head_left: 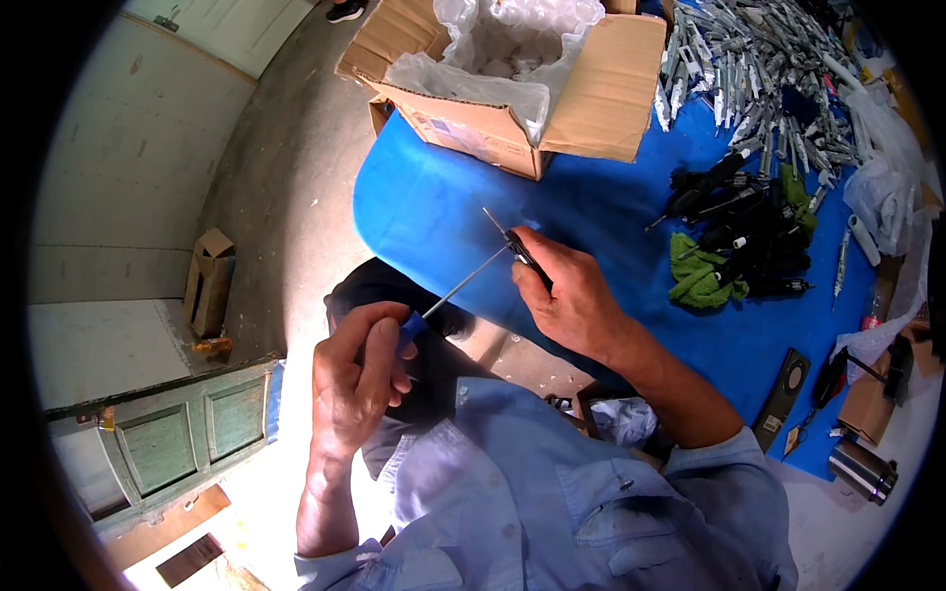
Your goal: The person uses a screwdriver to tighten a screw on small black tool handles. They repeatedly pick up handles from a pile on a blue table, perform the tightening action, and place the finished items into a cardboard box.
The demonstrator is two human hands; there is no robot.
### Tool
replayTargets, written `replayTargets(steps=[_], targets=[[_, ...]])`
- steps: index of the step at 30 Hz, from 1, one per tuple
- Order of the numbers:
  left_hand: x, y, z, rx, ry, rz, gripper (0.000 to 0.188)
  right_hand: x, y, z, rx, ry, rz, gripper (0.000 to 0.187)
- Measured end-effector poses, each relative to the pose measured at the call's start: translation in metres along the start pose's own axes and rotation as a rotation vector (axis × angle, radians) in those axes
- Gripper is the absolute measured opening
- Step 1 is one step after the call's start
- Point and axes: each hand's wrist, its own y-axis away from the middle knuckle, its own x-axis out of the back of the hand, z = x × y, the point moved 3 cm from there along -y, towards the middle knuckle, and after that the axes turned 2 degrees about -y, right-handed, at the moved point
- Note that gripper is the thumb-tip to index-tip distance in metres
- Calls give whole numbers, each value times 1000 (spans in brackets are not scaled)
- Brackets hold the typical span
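My left hand (352, 384) is closed around the blue handle of a screwdriver (461, 286). Its slim metal shaft points up and right, and its tip meets a small black piece (529, 260) with a thin metal prong. My right hand (572, 291) pinches that black piece between thumb and fingers, which hide much of it, so its exact kind cannot be made out. Both hands are in front of my body, by the near edge of the blue-covered table (419, 192).
An open cardboard box (601, 98) with a plastic liner stands at the back. Further right lie a heap of grey pen-like pieces (729, 74), black tools (754, 222) on a green cloth (695, 271), and a metal cylinder (862, 471). A small carton (209, 286) stands on the floor at left.
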Motion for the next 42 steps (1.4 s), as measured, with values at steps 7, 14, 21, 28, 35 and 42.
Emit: replayTargets(steps=[7, 14, 21, 28, 35, 42], targets=[[-2, 0, -1, -255, -178, 82, 25, 2, -2, -4, 2, 0, -15, 35], [-1, 5, -2, -198, -134, 41, 27, 4, -3, -3, -52, -21, -39, 34], [1, -7, 6, 83, 40, -14, 29, 2, -1, -1, -30, -2, -7, 35], [-1, 0, 1, -244, -166, -1, 29, 3, -3, -3, -68, -6, -29, 33], [-1, 2, 5, -60, -5, 19, 25, 1, -2, 2, -60, -20, -28, 34], [4, -6, -3, 89, 58, -49, 28, 3, -2, -3, -42, 3, -30, 35]])
